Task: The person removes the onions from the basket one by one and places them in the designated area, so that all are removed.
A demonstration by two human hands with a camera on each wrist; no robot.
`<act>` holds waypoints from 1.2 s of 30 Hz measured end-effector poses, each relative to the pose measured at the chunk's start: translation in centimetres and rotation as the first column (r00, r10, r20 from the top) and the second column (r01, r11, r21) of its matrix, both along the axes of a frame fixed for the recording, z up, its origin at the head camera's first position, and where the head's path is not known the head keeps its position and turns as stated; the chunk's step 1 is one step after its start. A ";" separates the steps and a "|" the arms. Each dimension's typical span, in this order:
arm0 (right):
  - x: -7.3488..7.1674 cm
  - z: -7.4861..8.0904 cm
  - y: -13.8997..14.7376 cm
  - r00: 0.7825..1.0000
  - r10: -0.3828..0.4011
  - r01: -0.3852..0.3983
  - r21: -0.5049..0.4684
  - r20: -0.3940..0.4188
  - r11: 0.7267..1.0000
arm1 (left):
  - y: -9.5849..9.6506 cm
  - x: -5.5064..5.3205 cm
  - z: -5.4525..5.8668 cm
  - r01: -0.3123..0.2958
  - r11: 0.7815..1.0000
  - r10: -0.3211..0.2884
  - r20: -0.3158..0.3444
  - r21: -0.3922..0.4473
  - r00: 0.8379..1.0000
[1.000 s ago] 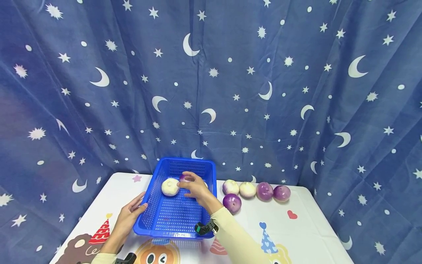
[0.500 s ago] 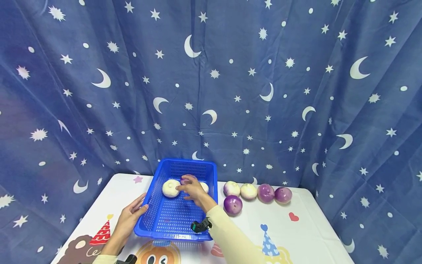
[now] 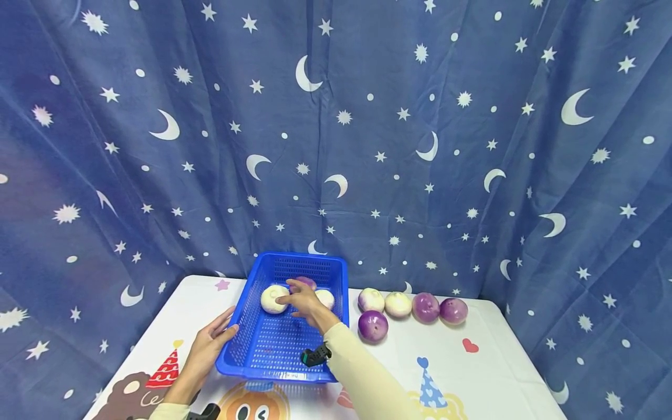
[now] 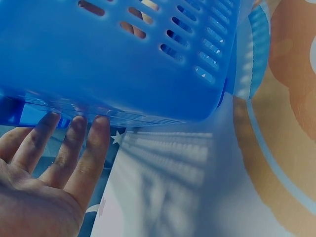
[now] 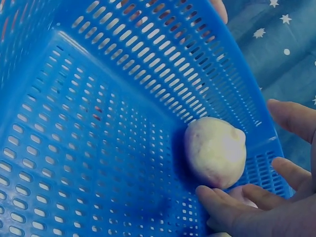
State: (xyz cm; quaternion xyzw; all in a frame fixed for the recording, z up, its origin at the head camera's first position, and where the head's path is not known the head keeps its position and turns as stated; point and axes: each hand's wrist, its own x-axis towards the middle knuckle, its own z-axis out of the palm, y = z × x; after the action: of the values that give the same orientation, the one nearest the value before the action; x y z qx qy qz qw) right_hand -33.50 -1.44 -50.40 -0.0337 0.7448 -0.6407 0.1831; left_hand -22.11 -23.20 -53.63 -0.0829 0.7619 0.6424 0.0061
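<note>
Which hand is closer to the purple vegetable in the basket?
Right: the right hand is over the basket, beside the purple vegetable; the left hand is outside, at the basket's left side.

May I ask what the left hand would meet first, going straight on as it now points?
The left hand would probably first meet the outer side of the rectangular blue plastic basket; its fingertips look close, though contact is unclear.

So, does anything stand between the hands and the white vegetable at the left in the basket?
Yes, for the left hand: it is outside, and the left wall of the blue basket stands between it and the white vegetable. For the right hand, which reaches into the basket, nothing visible stands in the way.
</note>
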 end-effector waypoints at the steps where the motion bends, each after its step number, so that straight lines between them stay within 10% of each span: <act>1: 0.0 0.0 -0.1 1.000 0.007 -0.007 0.005 -0.001 1.000 | 0.0 0.0 0.0 -0.001 1.000 0.001 -0.001 -0.001 1.000; 36: 0.1 -1.6 -1.3 1.000 0.030 -0.030 0.095 0.001 0.995 | 0.2 0.1 0.1 0.000 0.999 0.001 -0.039 0.036 0.999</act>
State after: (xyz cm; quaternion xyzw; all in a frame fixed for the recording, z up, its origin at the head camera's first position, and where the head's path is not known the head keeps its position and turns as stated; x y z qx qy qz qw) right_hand -33.37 -2.77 -51.95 -0.0362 0.7739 -0.6017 0.1942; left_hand -22.00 -22.98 -53.52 -0.0702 0.7503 0.6573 -0.0075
